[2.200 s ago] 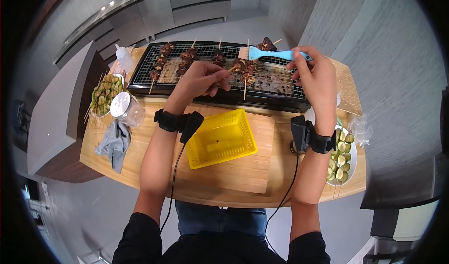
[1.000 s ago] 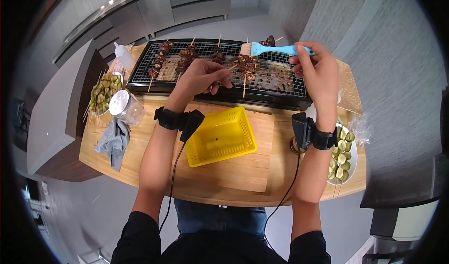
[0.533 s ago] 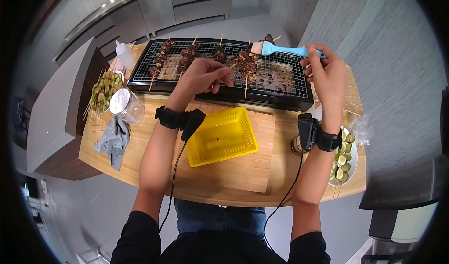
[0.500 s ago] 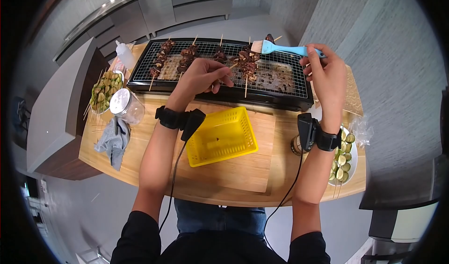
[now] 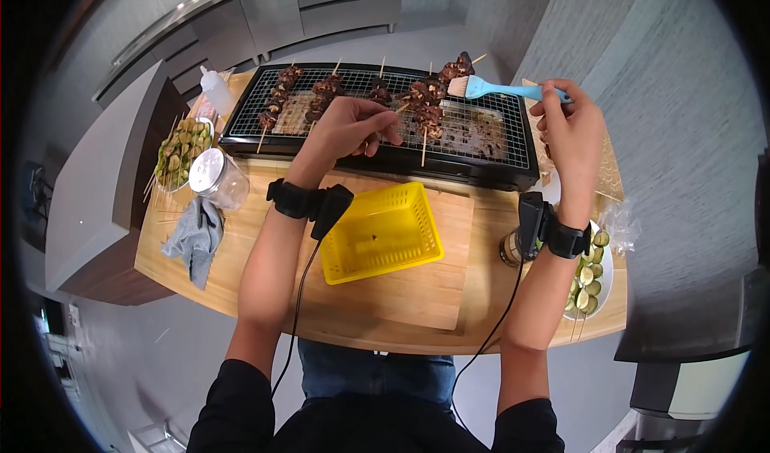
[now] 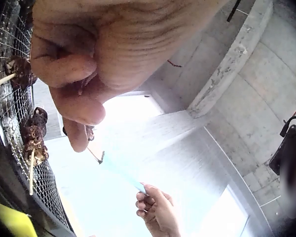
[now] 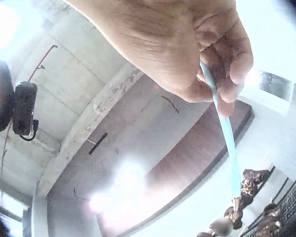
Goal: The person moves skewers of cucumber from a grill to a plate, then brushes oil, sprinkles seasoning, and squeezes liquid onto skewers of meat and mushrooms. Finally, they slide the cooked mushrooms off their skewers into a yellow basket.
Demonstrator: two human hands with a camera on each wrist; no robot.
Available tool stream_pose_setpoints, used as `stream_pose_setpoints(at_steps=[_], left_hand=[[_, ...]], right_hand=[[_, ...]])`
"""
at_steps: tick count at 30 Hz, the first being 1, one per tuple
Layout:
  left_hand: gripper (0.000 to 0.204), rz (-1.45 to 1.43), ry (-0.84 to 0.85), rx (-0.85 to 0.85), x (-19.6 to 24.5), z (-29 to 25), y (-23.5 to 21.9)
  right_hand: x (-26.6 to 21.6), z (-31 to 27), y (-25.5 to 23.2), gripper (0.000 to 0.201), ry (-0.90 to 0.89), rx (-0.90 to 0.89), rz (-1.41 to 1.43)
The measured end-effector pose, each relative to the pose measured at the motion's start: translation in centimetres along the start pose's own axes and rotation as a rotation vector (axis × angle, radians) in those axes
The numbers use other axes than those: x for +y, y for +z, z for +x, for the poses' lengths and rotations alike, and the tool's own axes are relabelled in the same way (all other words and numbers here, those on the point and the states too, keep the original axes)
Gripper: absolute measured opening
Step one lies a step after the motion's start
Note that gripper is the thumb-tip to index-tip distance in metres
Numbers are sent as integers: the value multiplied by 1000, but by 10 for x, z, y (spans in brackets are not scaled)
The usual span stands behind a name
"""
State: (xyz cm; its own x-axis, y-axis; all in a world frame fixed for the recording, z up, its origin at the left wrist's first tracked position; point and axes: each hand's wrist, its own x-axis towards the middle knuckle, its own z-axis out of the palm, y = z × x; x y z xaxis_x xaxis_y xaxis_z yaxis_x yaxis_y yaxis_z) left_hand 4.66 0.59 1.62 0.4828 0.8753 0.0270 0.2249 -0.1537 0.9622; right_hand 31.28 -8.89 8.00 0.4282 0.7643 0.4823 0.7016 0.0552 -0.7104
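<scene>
My left hand (image 5: 350, 129) pinches the near end of a meat skewer (image 5: 459, 66), which slants up to the right above the grill (image 5: 489, 168). Part of its stick is hidden by the fingers. In my right hand (image 5: 573, 129) is a light-blue basting brush (image 5: 505, 91), gripped by the handle. Its pale bristles are right at the meat toward the skewer's far end. The right wrist view shows the brush head (image 7: 236, 201) overlapping the dark meat chunks. Under the held skewer, another meat skewer (image 5: 430, 119) lies on the mesh, with more meat skewers (image 5: 281, 92) to the left.
A yellow basket (image 5: 381, 248) sits on a wooden board (image 5: 433, 301) in front of the grill. Plates of zucchini skewers (image 5: 183, 152) stand at both sides. A lidded jar (image 5: 220, 182), grey cloth (image 5: 195, 240) and squeeze bottle (image 5: 215, 91) are at the left.
My right hand has moved the brush to the right along the held skewer, toward its far end. The left hand keeps its hold in nearly the same place.
</scene>
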Motion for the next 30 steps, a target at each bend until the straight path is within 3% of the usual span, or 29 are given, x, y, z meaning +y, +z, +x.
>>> stream_pose_setpoints(at_steps=[10, 15, 24, 30], left_hand=[[24, -7, 8, -13, -2, 2, 0], [24, -3, 11, -21, -1, 0, 1], [24, -12, 10, -15, -3, 1, 0], [24, 9, 18, -8, -2, 1, 0]], right_hand=[[-1, 0, 7, 26, -80, 73, 105], [10, 3, 14, 24, -146, 8, 126], [9, 4, 0, 25, -48, 59, -28], [5, 3, 3, 28, -79, 135, 72]])
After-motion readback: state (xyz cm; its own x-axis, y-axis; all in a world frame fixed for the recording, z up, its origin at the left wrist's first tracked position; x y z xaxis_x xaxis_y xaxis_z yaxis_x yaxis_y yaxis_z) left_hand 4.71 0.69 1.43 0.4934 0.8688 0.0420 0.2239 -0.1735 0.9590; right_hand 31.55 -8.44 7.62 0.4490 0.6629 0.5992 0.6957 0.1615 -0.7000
